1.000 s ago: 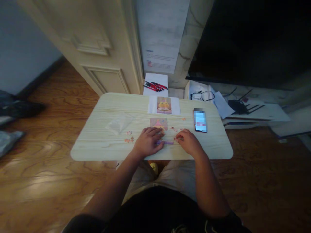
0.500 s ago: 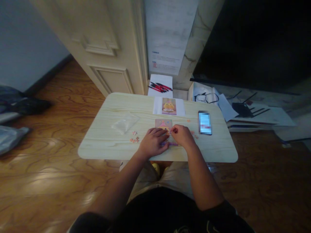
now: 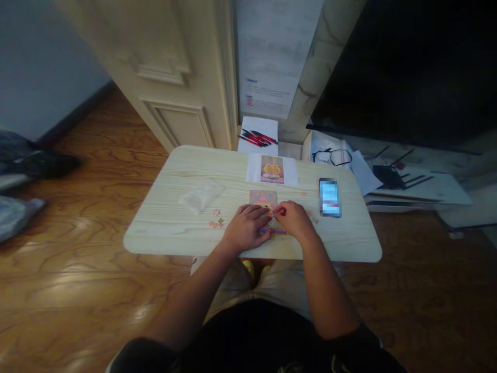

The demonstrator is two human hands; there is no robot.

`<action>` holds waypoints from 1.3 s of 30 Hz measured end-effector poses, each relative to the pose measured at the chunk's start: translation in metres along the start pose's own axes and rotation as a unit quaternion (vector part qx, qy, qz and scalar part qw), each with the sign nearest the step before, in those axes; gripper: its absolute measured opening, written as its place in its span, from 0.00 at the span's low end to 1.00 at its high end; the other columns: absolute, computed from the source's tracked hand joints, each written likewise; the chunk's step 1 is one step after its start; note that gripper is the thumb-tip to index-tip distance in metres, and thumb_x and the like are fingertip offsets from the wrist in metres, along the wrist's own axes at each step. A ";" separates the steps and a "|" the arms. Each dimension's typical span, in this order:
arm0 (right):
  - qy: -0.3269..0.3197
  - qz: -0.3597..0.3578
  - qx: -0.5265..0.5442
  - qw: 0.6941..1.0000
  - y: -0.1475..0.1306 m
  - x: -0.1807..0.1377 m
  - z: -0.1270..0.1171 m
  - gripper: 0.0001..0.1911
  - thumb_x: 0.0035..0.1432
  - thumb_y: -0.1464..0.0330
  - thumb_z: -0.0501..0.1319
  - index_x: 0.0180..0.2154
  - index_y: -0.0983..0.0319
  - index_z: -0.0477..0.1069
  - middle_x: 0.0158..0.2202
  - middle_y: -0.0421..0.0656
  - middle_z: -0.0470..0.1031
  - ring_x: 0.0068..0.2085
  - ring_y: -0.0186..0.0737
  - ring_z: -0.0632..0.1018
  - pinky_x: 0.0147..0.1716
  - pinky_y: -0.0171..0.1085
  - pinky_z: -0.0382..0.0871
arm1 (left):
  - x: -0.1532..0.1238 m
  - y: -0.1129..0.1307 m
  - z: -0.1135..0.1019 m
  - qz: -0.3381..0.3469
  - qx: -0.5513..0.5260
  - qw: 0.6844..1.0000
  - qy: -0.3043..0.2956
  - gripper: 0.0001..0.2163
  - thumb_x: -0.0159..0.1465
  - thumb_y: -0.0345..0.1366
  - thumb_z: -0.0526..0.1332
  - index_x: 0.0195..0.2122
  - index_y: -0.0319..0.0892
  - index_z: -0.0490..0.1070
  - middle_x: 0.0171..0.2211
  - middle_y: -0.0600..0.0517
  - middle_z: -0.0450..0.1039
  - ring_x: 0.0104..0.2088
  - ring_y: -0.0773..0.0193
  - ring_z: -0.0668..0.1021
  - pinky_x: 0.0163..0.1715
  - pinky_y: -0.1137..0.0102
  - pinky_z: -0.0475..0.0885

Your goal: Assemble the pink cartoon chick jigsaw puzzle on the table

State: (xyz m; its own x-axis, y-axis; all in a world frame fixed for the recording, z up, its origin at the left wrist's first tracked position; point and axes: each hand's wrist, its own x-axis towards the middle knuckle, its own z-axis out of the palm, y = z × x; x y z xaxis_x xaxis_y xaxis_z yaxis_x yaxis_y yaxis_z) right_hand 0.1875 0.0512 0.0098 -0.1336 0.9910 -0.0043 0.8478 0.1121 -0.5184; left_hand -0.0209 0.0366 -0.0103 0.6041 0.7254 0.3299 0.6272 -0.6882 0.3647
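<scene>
A partly built jigsaw puzzle (image 3: 263,199) with a pink and yellow picture lies on the pale wooden table (image 3: 166,228). My left hand (image 3: 245,229) rests on its lower left part, fingers flat and slightly spread. My right hand (image 3: 294,219) sits at the puzzle's right edge and pinches a small puzzle piece (image 3: 278,210) between thumb and fingers. Loose puzzle pieces (image 3: 216,221) lie left of my left hand, and a few more pieces (image 3: 312,216) lie right of my right hand. A reference picture (image 3: 272,170) on white paper lies behind the puzzle.
A phone (image 3: 330,197) with a lit screen lies at the right of the table. A clear plastic bag (image 3: 201,196) lies at the left. Behind the table are red and black pens (image 3: 258,138) on paper, glasses (image 3: 332,155), a dark screen and a cream door.
My right hand has moved left from the loose pieces to the puzzle's right edge, carrying a small piece. My left hand has stayed on the puzzle.
</scene>
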 end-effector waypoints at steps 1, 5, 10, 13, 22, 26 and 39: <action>0.000 -0.002 -0.002 1.000 0.000 0.000 0.000 0.05 0.62 0.73 0.64 0.38 0.60 0.79 0.39 0.44 0.82 0.42 0.41 0.79 0.45 0.36 0.69 | 0.000 0.000 0.000 -0.001 0.001 1.000 0.000 0.17 0.68 0.45 0.61 0.55 0.48 0.77 0.58 0.48 0.76 0.58 0.48 0.75 0.59 0.50 0.67; -0.003 0.000 -0.008 1.000 0.000 0.001 0.000 0.04 0.62 0.73 0.65 0.37 0.60 0.78 0.39 0.44 0.81 0.43 0.41 0.79 0.45 0.36 0.68 | 0.000 0.001 0.001 -0.002 0.003 1.000 0.002 0.16 0.68 0.44 0.61 0.54 0.48 0.78 0.58 0.49 0.77 0.58 0.48 0.75 0.58 0.50 0.68; -0.003 -0.007 0.020 1.000 0.002 -0.002 -0.004 0.04 0.60 0.75 0.65 0.35 0.60 0.76 0.37 0.42 0.81 0.40 0.39 0.78 0.41 0.35 0.68 | -0.001 0.000 0.003 -0.003 0.006 1.000 0.004 0.16 0.67 0.44 0.61 0.54 0.49 0.79 0.58 0.49 0.77 0.59 0.48 0.75 0.59 0.50 0.67; -0.011 0.003 0.072 0.997 0.007 -0.007 -0.010 0.07 0.60 0.75 0.63 0.37 0.59 0.77 0.36 0.39 0.82 0.37 0.37 0.79 0.38 0.34 0.68 | -0.001 -0.001 0.003 -0.003 0.007 1.000 0.004 0.16 0.67 0.44 0.61 0.54 0.50 0.79 0.58 0.49 0.77 0.59 0.48 0.75 0.59 0.50 0.68; -0.069 0.004 0.088 0.994 0.017 -0.026 -0.022 0.09 0.61 0.76 0.63 0.36 0.58 0.81 0.37 0.41 0.83 0.39 0.39 0.80 0.42 0.36 0.70 | -0.002 -0.001 0.003 -0.010 0.005 1.000 0.005 0.18 0.66 0.44 0.62 0.55 0.50 0.78 0.60 0.48 0.76 0.59 0.47 0.75 0.58 0.49 0.68; -0.005 -0.001 0.105 0.994 0.032 -0.032 -0.024 0.08 0.61 0.74 0.64 0.39 0.59 0.81 0.39 0.43 0.82 0.40 0.39 0.80 0.44 0.37 0.71 | -0.001 -0.002 0.004 -0.009 0.003 1.000 0.011 0.19 0.65 0.43 0.63 0.57 0.50 0.76 0.60 0.47 0.75 0.60 0.48 0.75 0.59 0.49 0.68; 0.094 0.025 0.099 0.990 0.082 -0.061 -0.069 0.15 0.61 0.65 0.67 0.50 0.56 0.79 0.51 0.45 0.80 0.51 0.45 0.78 0.47 0.42 0.73 | 0.008 0.005 -0.002 -0.003 -0.009 1.000 -0.002 0.28 0.66 0.54 0.63 0.64 0.49 0.69 0.65 0.44 0.70 0.63 0.45 0.72 0.62 0.48 0.65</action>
State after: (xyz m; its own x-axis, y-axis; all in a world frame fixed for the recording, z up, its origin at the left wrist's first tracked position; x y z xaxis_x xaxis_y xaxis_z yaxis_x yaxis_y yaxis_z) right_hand 0.3010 0.0046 0.0263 0.0197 0.9931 0.1153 0.7315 0.0643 -0.6788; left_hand -0.0139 0.0391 -0.0038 0.6021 0.7292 0.3252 0.6221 -0.6838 0.3814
